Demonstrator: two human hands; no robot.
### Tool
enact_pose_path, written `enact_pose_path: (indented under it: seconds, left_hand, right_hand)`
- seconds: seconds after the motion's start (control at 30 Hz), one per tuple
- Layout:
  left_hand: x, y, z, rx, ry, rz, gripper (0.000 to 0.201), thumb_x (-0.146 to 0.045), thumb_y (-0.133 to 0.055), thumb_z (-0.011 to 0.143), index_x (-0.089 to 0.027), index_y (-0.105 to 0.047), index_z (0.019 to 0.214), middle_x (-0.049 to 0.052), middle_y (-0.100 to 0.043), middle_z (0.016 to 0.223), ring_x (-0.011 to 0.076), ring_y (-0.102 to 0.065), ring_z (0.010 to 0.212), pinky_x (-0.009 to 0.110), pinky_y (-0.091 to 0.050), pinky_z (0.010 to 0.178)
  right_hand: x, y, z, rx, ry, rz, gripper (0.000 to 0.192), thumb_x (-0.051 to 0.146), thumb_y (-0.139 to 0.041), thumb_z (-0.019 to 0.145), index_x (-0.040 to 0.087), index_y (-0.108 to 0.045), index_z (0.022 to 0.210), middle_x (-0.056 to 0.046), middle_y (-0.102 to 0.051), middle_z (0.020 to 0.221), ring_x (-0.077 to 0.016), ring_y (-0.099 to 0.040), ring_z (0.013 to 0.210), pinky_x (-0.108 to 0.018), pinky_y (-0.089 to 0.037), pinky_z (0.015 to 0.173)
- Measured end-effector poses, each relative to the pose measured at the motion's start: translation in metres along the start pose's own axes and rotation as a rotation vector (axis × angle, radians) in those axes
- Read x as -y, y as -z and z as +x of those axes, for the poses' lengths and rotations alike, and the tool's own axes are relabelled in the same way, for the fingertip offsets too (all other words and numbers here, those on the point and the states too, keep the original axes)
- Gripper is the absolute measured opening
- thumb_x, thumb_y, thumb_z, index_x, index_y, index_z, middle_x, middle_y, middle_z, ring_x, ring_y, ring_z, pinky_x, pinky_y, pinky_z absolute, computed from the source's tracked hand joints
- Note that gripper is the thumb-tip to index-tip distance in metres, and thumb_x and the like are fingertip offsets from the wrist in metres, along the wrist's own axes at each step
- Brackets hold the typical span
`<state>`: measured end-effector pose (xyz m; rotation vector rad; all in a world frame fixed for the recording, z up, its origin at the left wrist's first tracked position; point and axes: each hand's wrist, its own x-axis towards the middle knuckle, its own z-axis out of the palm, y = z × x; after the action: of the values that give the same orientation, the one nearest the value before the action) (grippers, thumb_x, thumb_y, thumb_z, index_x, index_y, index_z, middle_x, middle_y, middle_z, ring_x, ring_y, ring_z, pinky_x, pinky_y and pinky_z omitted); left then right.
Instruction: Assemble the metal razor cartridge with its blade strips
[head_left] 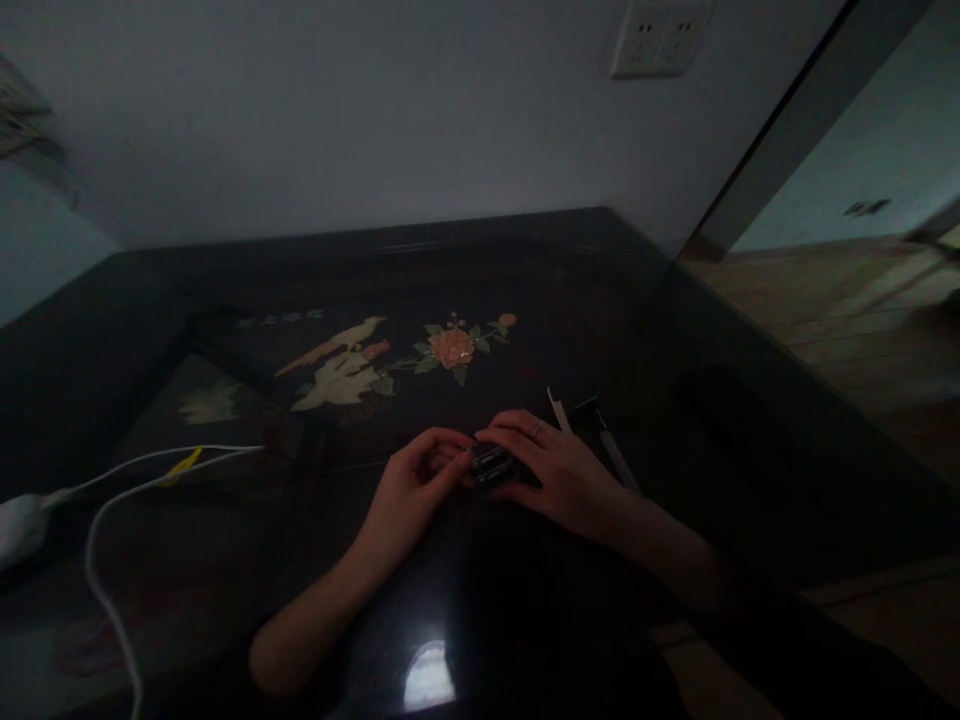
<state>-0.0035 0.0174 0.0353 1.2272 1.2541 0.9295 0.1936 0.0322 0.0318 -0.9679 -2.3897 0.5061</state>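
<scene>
The person's left hand [416,480] and right hand [551,470] meet over the dark glossy table [225,580], near the middle of its front edge. Between them is a small dark device with two batteries [491,467]. The right hand's fingers curl over it and hold it; the left hand's fingertips are pinched narrow against its left end. Thin strips [559,410] lie just behind the right hand. A white cable [112,500] runs along the left edge.
</scene>
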Motion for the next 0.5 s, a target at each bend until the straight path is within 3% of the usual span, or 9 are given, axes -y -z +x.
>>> enact_pose_path:
  seconds: [0.1, 0.2, 0.33, 0.5]
  left_hand:
    - [0.001, -0.001, -0.001, 0.019, -0.013, -0.022, 0.027, -0.039, -0.063, 0.082, -0.016, -0.064, 0.097, 0.0, -0.067, 0.076, 0.0149, -0.064, 0.069, 0.026, -0.05, 0.068]
    - [0.002, -0.003, -0.001, 0.028, -0.048, 0.017, 0.027, -0.038, -0.06, 0.085, -0.016, -0.063, 0.099, 0.002, -0.068, 0.078, 0.0146, -0.062, 0.068, 0.027, -0.05, 0.068]
    - [0.002, -0.004, -0.004, 0.089, -0.09, 0.118, 0.021, -0.035, -0.055, 0.087, -0.016, -0.064, 0.092, 0.003, -0.067, 0.075, 0.0154, -0.063, 0.068, 0.027, -0.049, 0.066]
    - [0.003, -0.007, -0.007, 0.113, -0.133, 0.185, 0.021, -0.033, -0.05, 0.089, -0.017, -0.064, 0.092, 0.002, -0.066, 0.072, 0.0156, -0.063, 0.066, 0.027, -0.05, 0.065]
  right_hand:
    - [-0.003, 0.007, -0.001, -0.044, 0.032, -0.026, 0.047, 0.026, -0.072, 0.083, 0.018, -0.053, 0.125, -0.013, -0.058, 0.123, -0.0278, -0.057, 0.116, -0.045, -0.05, 0.098]
    - [-0.013, 0.021, -0.01, -0.134, -0.041, -0.008, 0.047, 0.029, -0.072, 0.082, 0.021, -0.052, 0.125, -0.011, -0.057, 0.121, -0.027, -0.059, 0.113, -0.042, -0.053, 0.094]
    - [-0.044, 0.048, -0.042, -0.289, -0.169, -0.054, 0.042, 0.034, -0.069, 0.084, 0.023, -0.055, 0.122, -0.011, -0.055, 0.121, -0.0275, -0.059, 0.107, -0.039, -0.056, 0.082]
    - [-0.09, 0.077, -0.091, -0.254, -0.358, -0.168, 0.044, 0.042, -0.067, 0.083, 0.022, -0.059, 0.121, -0.013, -0.054, 0.122, -0.0333, -0.054, 0.114, -0.05, -0.05, 0.091]
